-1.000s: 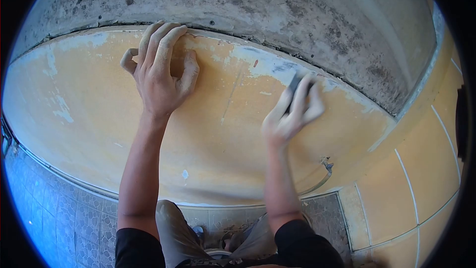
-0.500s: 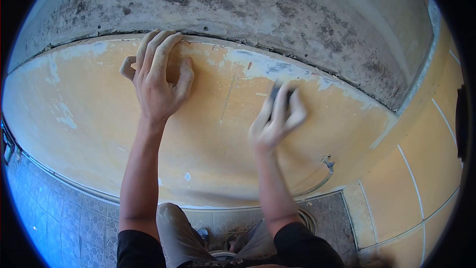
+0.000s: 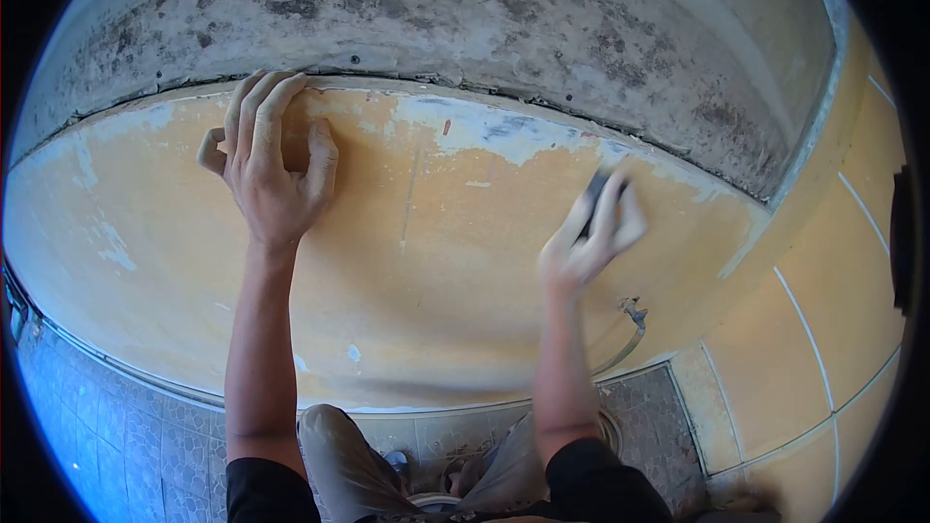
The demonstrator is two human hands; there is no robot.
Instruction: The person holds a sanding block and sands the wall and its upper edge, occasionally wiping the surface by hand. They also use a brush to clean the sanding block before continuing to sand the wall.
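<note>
My left hand [image 3: 276, 160] rests against the upper edge of a yellow painted wall [image 3: 465, 281], its dusty fingers spread and hooked at the rim. It holds nothing. My right hand [image 3: 599, 232], smeared by motion, is closed around a piece of dark sandpaper [image 3: 603, 196], pressed to the wall just below a patch of worn paint [image 3: 504, 131]. Fingers hide part of the sandpaper, and its edges are blurred. Pale dust covers both hands.
Above the wall's rim lies a grey, stained surface [image 3: 407, 15]. A tap [image 3: 633, 308] with a hose sticks out low on the right. Yellow panels [image 3: 756, 358] stand at the right. Below are my knees [image 3: 334, 436] and a tiled floor [image 3: 126, 426].
My right hand has slid right along the wall with the sandpaper. My left hand keeps its place at the rim, while the whole view has shifted slightly.
</note>
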